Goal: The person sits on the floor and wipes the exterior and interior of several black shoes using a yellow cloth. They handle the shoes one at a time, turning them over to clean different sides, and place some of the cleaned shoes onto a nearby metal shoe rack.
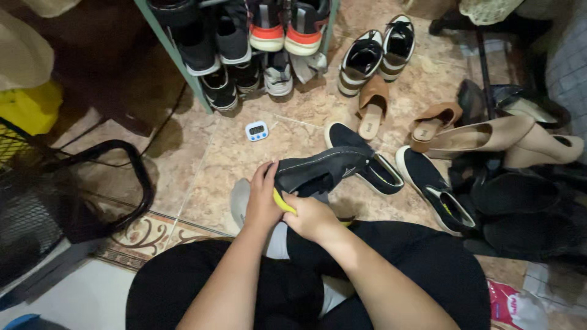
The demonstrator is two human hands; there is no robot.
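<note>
Fingers of the left hand [263, 201] curl around the heel of a black shoe [321, 171]; right hand [312, 217] fingers pinch a yellow tool [282, 201] just beneath it, above the tiled floor [244, 156]

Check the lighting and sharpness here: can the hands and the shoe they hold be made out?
Head view: dim, warm indoor light; left hand, right hand and dark shoe are reasonably sharp; the black shoes at right merge into shadow; wide-angle lens bends the edges; no glare.
</note>
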